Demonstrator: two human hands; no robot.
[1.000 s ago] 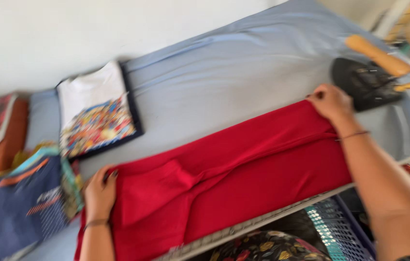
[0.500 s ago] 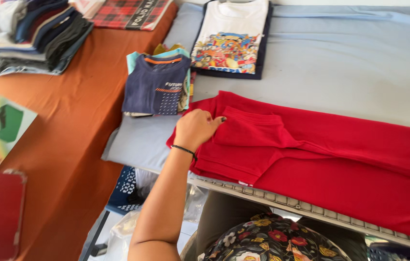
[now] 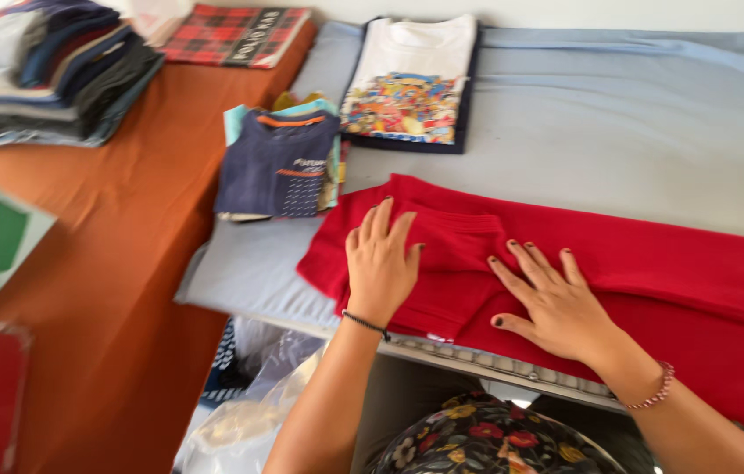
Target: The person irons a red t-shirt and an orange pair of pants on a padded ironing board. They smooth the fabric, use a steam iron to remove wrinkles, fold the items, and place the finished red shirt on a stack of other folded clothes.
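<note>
1. A folded navy shirt [image 3: 277,167] with an orange collar lies on the pale blue padded bench [image 3: 635,132].
2. A folded white shirt [image 3: 411,83] with a colourful print lies beyond it.
3. A stack of folded dark clothes [image 3: 47,75] and a red plaid item [image 3: 236,35] sit on the orange cloth [image 3: 118,263].
4. A clear plastic bag [image 3: 249,395] sits below the bench edge.

Head view, steeply down, perhaps close

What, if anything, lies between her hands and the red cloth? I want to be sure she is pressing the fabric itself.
Nothing visible does. The left hand and right hand both lie flat, fingers spread, directly on the red garment spread over the grey-blue padded board.
</note>
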